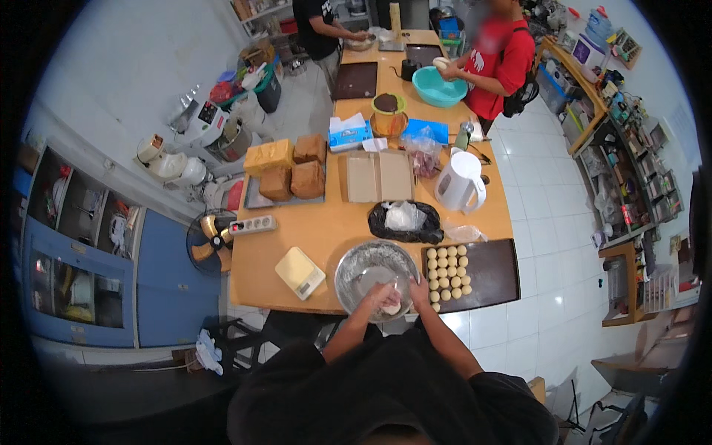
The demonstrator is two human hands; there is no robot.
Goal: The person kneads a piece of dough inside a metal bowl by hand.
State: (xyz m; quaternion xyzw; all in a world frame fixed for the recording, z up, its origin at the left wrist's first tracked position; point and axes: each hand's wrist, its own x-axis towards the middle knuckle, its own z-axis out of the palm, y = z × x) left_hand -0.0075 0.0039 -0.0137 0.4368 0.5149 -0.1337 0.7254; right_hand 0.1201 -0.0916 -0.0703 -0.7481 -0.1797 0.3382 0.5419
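Observation:
A wide metal bowl (348, 271), dusted white inside, stands at the near edge of the table. My left hand (381, 295) reaches down into it, its fingers closed around a pale lump of dough (391, 308) near the bowl's close side. At the bowl's right rim, my right hand (420, 291) grips the edge. Just right of it lies a dark baking tray (491, 274) with several round dough balls (445, 271) in rows on its left part. A kitchen scale (300, 271) sits to the left of the bowl.
Beyond the bowl are a black plastic bag (382, 222) with a white bag in it, a white kettle (460, 182) and an open cardboard box (363, 178). Bread loaves (274, 183) and a power strip (253, 225) stand left. Two people work at the far end, one near a turquoise basin (439, 89).

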